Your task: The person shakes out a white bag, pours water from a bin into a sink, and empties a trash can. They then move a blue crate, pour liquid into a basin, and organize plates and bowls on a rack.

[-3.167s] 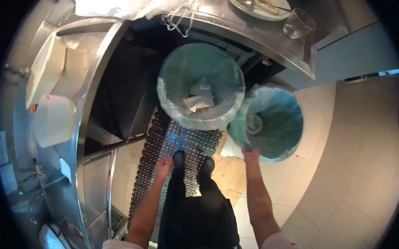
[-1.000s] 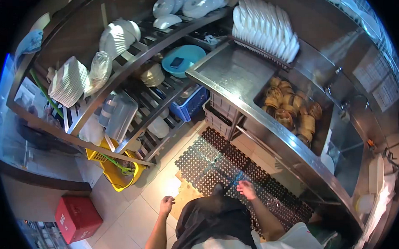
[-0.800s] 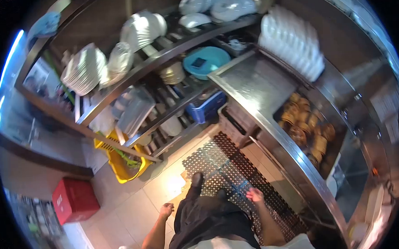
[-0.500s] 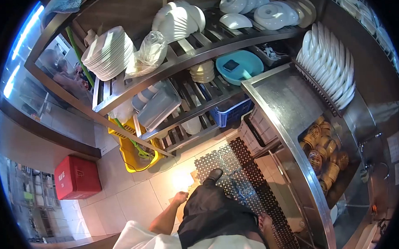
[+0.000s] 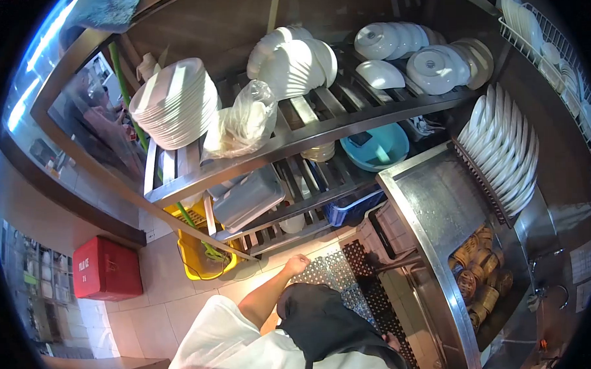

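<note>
Left hand (image 5: 298,264): fingers curled in, nothing visible held. Right hand (image 5: 393,342): half hidden by the apron (image 5: 336,323); grip cannot be told. Grey crate (image 5: 371,240), apart, lies beyond and right of the left fingers (judged stiff, light; best held by its rim). Farther right, sink (image 5: 509,307) holding woven steamers (image 5: 484,272); beyond, turquoise basin (image 5: 393,141).

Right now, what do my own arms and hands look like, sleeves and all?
Your left hand is bare, with no glove or wristband visible. A loose white sleeve leaves that forearm uncovered. The right hand is partly hidden, and its sleeve is unclear. A black apron lies over your white top.
</note>
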### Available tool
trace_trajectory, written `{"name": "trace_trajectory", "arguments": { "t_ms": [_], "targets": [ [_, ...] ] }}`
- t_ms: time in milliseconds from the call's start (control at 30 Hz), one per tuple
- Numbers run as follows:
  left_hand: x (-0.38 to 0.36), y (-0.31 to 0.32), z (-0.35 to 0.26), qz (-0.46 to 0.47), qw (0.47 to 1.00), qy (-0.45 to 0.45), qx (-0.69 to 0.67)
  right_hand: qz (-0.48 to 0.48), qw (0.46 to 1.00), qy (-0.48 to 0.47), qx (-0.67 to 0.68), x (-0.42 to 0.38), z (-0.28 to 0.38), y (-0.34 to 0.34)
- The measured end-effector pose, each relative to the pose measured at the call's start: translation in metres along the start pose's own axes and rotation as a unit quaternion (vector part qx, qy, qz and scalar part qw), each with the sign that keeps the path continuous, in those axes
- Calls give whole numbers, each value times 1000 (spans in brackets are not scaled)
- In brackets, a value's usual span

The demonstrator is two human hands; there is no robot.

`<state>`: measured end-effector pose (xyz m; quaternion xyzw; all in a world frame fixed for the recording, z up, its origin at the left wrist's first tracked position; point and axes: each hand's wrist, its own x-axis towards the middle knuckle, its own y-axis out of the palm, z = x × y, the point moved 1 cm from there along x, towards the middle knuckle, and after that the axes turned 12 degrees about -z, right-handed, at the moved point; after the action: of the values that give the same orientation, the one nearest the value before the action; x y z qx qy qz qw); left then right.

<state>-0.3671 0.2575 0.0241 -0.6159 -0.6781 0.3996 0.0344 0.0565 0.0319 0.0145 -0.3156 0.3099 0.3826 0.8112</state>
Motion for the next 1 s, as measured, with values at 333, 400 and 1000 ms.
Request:
{"name": "trace_trajectory", "arguments": {
  "t_ms": [333,400,1000],
  "targets": [
    [12,30,45,81,985,14,151,-84,988,50,117,-50,-19,12],
    [18,24,49,144,983,-58,95,-117,980,77,142,-59,-29,15],
    [62,76,-31,172,977,50,115,-203,961,57,180,-89,-61,25]
  ]
}}
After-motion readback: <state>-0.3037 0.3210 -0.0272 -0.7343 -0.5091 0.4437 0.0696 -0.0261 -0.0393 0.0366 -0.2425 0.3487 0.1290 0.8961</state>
